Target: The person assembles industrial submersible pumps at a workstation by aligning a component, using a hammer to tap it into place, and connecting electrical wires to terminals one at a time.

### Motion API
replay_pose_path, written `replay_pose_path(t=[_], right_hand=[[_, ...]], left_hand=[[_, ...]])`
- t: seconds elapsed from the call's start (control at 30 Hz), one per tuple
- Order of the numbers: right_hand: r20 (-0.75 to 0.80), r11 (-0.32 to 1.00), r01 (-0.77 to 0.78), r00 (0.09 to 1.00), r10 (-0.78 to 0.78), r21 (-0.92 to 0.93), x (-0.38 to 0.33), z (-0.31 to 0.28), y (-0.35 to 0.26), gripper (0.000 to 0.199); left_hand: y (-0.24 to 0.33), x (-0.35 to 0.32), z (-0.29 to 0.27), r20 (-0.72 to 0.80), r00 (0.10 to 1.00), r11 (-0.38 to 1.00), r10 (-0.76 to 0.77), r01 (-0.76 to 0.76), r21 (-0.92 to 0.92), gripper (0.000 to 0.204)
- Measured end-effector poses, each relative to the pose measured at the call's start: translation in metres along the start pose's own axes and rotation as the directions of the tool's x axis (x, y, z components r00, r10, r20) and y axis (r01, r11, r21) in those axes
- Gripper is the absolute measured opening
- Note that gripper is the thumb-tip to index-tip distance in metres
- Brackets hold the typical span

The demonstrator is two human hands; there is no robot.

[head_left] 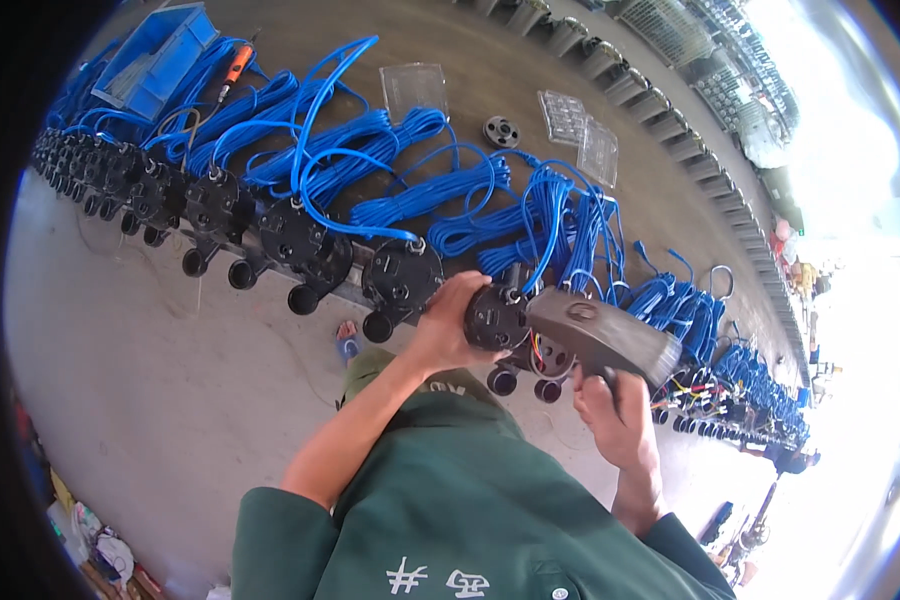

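Note:
My right hand (618, 415) grips a hammer (605, 335) by its dark handle. The hammer's heavy grey head is tilted close beside a round black pump housing (495, 320); I cannot tell whether they touch. My left hand (452, 332) is wrapped around the left side of that housing, its thumb below and fingers on top. Just right of the housing, partly behind the hammer, another unit (548, 355) shows loose coloured wires. A further black housing (402, 275) with a blue cable on top stands left of my left hand.
Several black housings (220, 208) line the bench edge leftward. Behind them lie coiled blue cables (440, 192), a blue crate (155, 62), an orange-handled tool (237, 65), a round metal disc (501, 131) and clear plastic bags (415, 92). Metal cylinders (650, 103) stand in a row beyond.

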State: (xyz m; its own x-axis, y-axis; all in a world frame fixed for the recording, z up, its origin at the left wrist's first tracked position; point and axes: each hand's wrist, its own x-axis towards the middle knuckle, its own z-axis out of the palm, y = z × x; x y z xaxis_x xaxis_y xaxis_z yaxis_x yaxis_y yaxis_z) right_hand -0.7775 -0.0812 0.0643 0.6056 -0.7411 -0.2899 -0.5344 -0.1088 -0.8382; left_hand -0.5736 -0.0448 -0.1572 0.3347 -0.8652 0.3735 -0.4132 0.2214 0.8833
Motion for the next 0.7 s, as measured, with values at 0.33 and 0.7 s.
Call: replay_pose_path(t=[0.33, 0.7], right_hand=[[0.036, 0.969, -0.228, 0.974, 0.225, 0.094, 0.023, 0.01, 0.041, 0.033], [0.028, 0.85, -0.341, 0.932, 0.36, 0.401, 0.007, -0.012, 0.081, 0.04]], left_hand=[[-0.001, -0.002, 0.006, -0.012, 1.0, 1.0, -0.003, 0.003, 0.002, 0.101], [0.008, -0.015, 0.014, 0.053, 0.983, 0.984, -0.177, 0.179, -0.023, 0.104]])
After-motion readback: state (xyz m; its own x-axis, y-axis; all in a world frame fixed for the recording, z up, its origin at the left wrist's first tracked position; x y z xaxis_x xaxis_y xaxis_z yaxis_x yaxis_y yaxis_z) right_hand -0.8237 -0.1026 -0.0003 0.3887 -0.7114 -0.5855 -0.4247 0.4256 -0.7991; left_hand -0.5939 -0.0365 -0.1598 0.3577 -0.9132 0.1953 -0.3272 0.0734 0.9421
